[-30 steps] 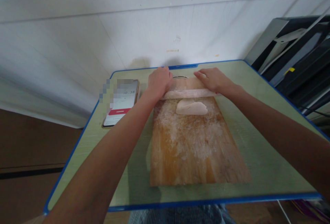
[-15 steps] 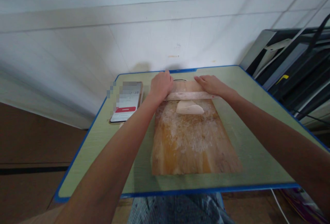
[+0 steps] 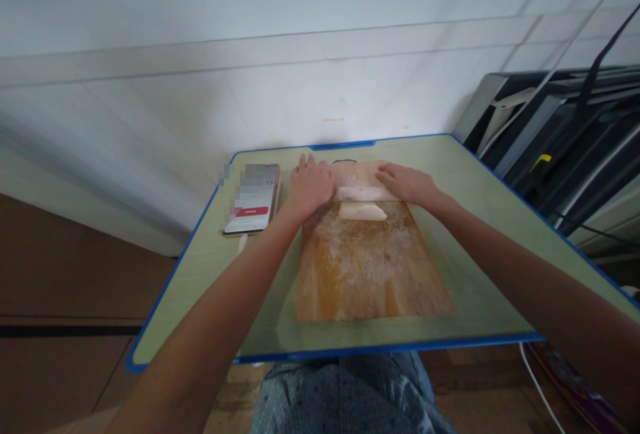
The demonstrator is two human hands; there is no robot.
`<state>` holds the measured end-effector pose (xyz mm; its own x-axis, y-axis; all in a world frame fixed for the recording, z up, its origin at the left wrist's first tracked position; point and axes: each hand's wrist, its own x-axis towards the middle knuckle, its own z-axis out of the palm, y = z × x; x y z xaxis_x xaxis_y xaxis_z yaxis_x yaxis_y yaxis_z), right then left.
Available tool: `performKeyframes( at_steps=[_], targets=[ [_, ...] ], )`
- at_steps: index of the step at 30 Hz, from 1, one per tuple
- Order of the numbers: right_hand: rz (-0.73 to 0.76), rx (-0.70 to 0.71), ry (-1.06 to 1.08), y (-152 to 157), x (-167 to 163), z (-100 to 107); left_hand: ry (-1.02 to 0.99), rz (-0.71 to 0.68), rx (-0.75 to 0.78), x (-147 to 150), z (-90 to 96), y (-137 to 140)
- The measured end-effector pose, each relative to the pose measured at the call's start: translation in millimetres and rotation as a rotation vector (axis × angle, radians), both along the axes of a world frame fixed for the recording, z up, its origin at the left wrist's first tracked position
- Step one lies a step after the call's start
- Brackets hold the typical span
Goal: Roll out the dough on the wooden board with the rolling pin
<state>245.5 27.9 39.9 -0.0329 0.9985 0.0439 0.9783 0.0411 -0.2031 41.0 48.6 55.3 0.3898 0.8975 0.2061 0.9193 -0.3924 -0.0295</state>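
A floured wooden board (image 3: 370, 267) lies on a green table (image 3: 480, 181) with a blue edge. At the board's far end a pale rolling pin (image 3: 363, 192) lies crosswise. Just in front of it sits a small flattened piece of dough (image 3: 363, 211). My left hand (image 3: 310, 184) presses on the pin's left end with its fingers stretched forward. My right hand (image 3: 407, 183) covers the right end the same way. Both palms hide the pin's ends.
A phone (image 3: 253, 207) with a lit screen lies on the table left of the board. A white tiled wall stands right behind the table. Black frames and cables (image 3: 565, 147) lean at the right. My lap shows below the near edge.
The view has pulled back and tilted up. The pin sits a little closer to the dough, and my fingers now reach further forward over it.
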Motion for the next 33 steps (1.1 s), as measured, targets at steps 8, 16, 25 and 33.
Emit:
performKeyframes(
  at_steps=[8,16,25,33],
  targets=[
    [0.045,-0.007,-0.012,-23.2,-2.7,-1.6,0.057,0.002,0.087,4.1,-1.2,-27.4],
    [0.004,0.045,-0.057,-43.8,-9.5,-2.4,0.000,-0.018,0.169,0.2,-8.9,-39.8],
    [0.099,0.240,-0.130,-62.4,-11.4,-5.9,-0.049,-0.060,0.168,-8.0,-12.8,-57.4],
    [0.125,0.310,-0.109,-77.5,-13.1,-8.6,-0.072,-0.063,0.164,-13.4,-16.3,-74.7]
  ],
)
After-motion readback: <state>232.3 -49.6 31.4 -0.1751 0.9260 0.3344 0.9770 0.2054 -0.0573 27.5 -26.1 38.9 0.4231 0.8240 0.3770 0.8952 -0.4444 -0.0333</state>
